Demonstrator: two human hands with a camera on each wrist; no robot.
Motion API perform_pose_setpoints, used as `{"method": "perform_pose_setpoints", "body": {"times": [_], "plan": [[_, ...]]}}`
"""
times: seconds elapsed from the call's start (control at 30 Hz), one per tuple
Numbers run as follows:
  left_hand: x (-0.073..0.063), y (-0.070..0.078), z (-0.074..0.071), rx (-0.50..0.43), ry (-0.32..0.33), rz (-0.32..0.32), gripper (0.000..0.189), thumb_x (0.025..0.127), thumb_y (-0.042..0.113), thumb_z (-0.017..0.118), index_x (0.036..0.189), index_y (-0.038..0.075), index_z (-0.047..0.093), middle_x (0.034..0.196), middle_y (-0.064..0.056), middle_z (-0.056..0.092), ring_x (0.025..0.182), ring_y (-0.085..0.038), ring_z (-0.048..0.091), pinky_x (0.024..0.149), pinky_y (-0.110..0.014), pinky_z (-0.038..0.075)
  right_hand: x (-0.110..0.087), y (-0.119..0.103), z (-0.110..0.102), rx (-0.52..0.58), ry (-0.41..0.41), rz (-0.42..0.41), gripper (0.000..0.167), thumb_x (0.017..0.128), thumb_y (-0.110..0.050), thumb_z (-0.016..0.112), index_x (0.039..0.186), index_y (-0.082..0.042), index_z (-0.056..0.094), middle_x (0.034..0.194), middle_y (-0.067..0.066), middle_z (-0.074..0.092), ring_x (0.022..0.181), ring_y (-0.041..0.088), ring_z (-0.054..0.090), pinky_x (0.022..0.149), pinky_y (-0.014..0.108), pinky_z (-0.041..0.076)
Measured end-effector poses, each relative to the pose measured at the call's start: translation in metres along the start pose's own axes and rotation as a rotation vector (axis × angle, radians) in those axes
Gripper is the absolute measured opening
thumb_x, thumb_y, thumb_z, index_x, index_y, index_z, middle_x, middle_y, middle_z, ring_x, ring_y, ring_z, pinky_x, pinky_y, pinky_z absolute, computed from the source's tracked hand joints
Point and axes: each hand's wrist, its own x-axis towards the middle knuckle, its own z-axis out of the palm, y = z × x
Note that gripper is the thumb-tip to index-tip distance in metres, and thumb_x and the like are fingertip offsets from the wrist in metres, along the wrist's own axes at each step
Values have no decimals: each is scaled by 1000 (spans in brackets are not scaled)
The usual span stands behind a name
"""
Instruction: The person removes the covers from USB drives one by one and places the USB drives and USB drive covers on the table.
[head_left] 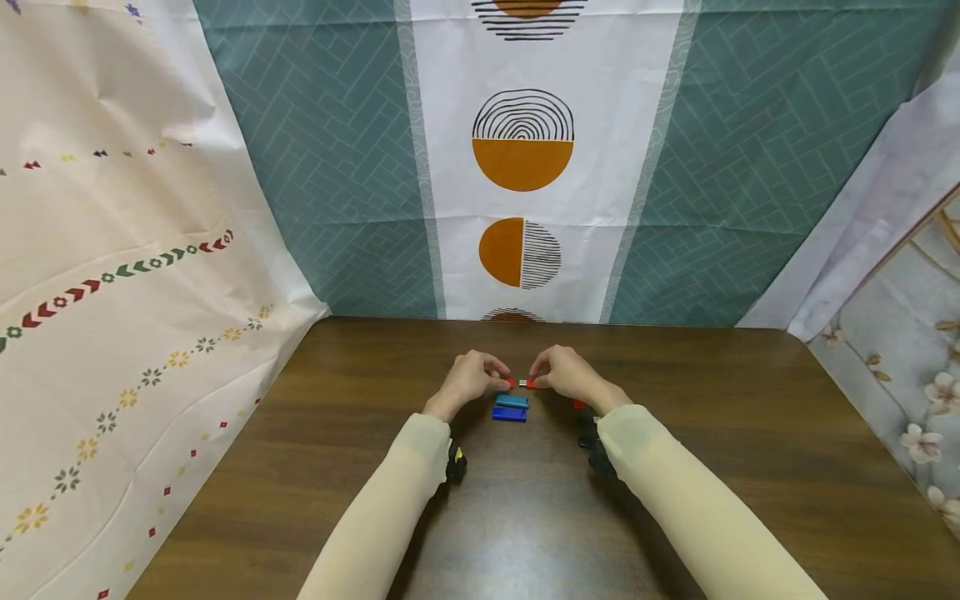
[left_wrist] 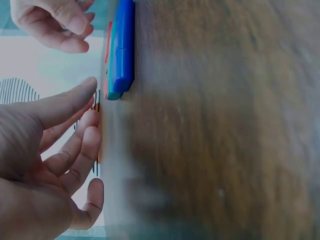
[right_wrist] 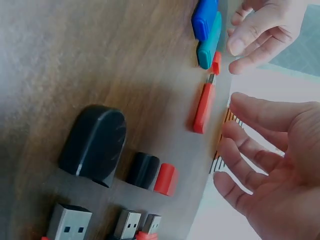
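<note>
A red USB stick (right_wrist: 204, 107) lies on the table with its metal plug bare, pointing at a small red cap (right_wrist: 216, 64). My right hand (head_left: 568, 375) is just over the stick; in the right wrist view its thumb and loosely bent fingers are apart with nothing between them. At the cap's side is my left hand (head_left: 468, 379), fingertips close to it and fingers relaxed, with a gap below the thumb in the left wrist view. Nearer to me lie a teal USB stick (head_left: 512, 402) and a blue USB stick (head_left: 509, 414), side by side.
By my right wrist are a large black cap (right_wrist: 95, 145), a smaller black cap (right_wrist: 143, 170) and another red cap (right_wrist: 166, 179). Bare USB plugs (right_wrist: 70, 222) show along that view's lower edge. Patterned cloth (head_left: 360, 167) hangs behind the brown wooden table (head_left: 510, 517).
</note>
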Motion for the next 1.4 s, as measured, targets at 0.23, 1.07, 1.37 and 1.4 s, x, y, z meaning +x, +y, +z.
{"method": "perform_pose_setpoints", "body": {"times": [0.23,1.07,1.37,1.4], "plan": [[-9,-3,-7,-16,7,22,17,90,16,84,105,10,81,86,1,70,85,-17,60,75,-31,52,-4,-8,6,21,-46,-32,5,94,-2,75,99,-1,78,88,5,74,77,16,61,77,35,55],[-35,2,-14,-67,-28,85,18,91,16,83,109,10,81,87,2,70,84,-17,62,73,-31,52,-5,-22,18,-110,-127,-110,16,95,-3,75,111,-1,76,102,7,72,90,19,66,87,39,58],[-40,2,-17,-73,-27,86,17,91,14,82,107,9,81,86,2,70,83,-16,61,74,-32,51,0,-22,28,-206,-134,-134,11,94,-2,76,105,-2,77,98,6,73,88,19,65,87,40,58],[-40,1,-18,-72,-26,84,17,91,15,82,108,9,81,87,2,70,83,-16,61,75,-32,51,-1,-23,28,-220,-134,-137,12,94,-2,76,105,-1,77,99,6,73,88,19,65,88,40,58]]}}
